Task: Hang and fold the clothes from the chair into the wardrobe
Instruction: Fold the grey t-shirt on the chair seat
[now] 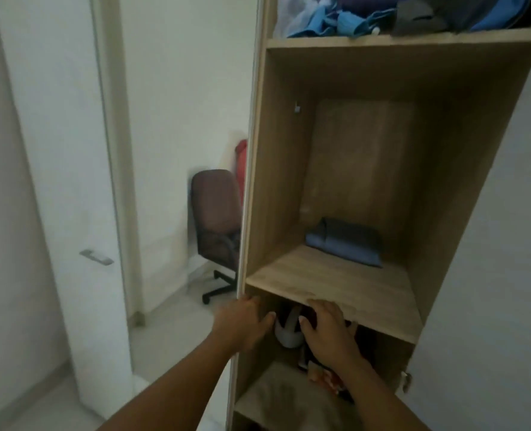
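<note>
Head view: chair [216, 209] bare, folded garment [345, 242] on shelf [335, 281], left hand [245, 321] and right hand [329, 329] loose-fingered, empty; nearly done, I'd say.

No text, label, brand, number or sign can be read anywhere.
</note>
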The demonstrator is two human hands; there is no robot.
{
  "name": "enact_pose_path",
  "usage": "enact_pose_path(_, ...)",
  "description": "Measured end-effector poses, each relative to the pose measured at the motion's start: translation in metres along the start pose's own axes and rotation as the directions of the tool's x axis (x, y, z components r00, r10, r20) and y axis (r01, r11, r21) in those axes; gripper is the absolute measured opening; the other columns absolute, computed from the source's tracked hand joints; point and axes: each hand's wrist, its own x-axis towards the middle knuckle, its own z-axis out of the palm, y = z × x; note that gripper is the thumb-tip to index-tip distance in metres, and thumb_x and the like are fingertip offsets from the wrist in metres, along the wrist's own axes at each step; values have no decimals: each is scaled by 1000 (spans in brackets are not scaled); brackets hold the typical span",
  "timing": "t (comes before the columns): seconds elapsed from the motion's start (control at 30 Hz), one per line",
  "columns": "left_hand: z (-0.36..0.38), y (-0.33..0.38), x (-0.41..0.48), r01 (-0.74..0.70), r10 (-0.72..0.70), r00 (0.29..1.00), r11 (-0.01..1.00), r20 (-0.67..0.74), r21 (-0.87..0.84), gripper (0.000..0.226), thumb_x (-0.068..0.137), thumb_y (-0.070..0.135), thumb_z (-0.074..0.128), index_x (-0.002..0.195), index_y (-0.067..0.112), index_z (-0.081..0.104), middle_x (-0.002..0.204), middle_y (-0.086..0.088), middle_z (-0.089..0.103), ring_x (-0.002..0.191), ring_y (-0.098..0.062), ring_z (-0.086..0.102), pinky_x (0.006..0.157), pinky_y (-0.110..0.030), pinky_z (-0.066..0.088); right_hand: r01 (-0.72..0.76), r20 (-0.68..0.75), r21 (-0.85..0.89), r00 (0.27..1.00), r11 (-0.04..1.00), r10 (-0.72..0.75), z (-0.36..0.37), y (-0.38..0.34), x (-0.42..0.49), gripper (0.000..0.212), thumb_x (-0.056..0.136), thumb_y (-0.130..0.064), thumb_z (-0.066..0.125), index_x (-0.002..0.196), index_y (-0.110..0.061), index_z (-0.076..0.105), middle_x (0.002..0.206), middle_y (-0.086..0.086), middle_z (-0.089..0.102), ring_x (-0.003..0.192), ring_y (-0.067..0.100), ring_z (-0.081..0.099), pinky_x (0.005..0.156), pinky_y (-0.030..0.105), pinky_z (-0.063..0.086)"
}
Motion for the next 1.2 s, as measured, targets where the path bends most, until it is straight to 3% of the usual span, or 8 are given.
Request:
enact_pose_path(0.1, 5, -57, -67, 164, -164, 986, 986, 30, 22, 66, 95, 69, 33, 146, 29, 42, 147, -3, 50, 130, -25, 51, 109, -51, 35, 31, 115, 45, 993, 999, -36, 46, -35, -38, 48, 101, -44, 45, 147, -30, 40, 155, -7, 34, 146, 19, 25, 117, 61, 12)
enact_pose_path(0.2, 6, -124, -137, 327, -330, 943, 943, 45, 55, 69, 95, 69, 32, 149, 26, 38, 152, -3, 44, 134, -27, 47, 111, -51, 33, 124, 227, 113, 963, 986, -147, 101, -81, -74, 48, 99, -41, 50, 144, -25, 44, 151, 0, 42, 140, 22, 34, 116, 49, 28)
enact_pose_path(0.3, -4, -189, -212, 481, -483, 875, 874, 18, 72, 67, 96, 67, 32, 148, 25, 38, 150, -3, 46, 132, -27, 49, 107, -46, 38, 216, 346, 160, 901, 963, -260, 159, -141, -108, 48, 99, -45, 48, 144, -29, 41, 153, -4, 38, 143, 19, 30, 118, 55, 22)
enact_pose_path(0.4, -19, -246, -298, 632, -632, 774, 771, -19, 78, 66, 96, 66, 31, 147, 26, 40, 150, -3, 46, 131, -27, 50, 105, -47, 37, 322, 454, 165, 814, 932, -361, 202, -215, -155, 48, 102, -45, 43, 147, -32, 35, 156, -6, 33, 147, 17, 24, 116, 61, 11)
enact_pose_path(0.6, -41, -332, -500, 867, -866, 497, 498, -56, -9, 67, 97, 65, 32, 151, 24, 35, 151, -3, 44, 134, -27, 48, 108, -46, 37, 559, 576, 244, 573, 792, -582, 280, -358, -277, 51, 101, -46, 43, 149, -34, 32, 157, -8, 31, 147, 13, 23, 118, 58, 15)
enact_pose_path(0.73, -47, -375, -641, 944, -949, 308, 314, -67, -104, 67, 97, 65, 33, 151, 26, 35, 153, -1, 42, 136, -25, 46, 111, -47, 36, 650, 628, 308, 409, 695, -662, 315, -443, -377, 53, 102, -47, 40, 151, -33, 29, 159, -5, 26, 149, 16, 18, 118, 60, 11)
enact_pose_path(0.87, -50, -407, -762, 972, -986, 160, 166, -50, -163, 70, 96, 67, 33, 152, 27, 33, 154, 0, 41, 135, -24, 45, 108, -45, 39, 687, 669, 353, 290, 636, -685, 345, -510, -475, 53, 102, -47, 39, 152, -34, 27, 160, -5, 24, 150, 16, 17, 119, 60, 6)
enact_pose_path(1.2, -65, -474, -944, 962, -997, -53, -36, -53, -269, 72, 92, 69, 39, 150, 26, 37, 150, -1, 45, 133, -23, 49, 104, -44, 45, 742, 677, 469, 48, 480, -735, 408, -643, -636, 52, 100, -46, 45, 149, -35, 33, 156, -8, 33, 147, 18, 26, 116, 67, 9)
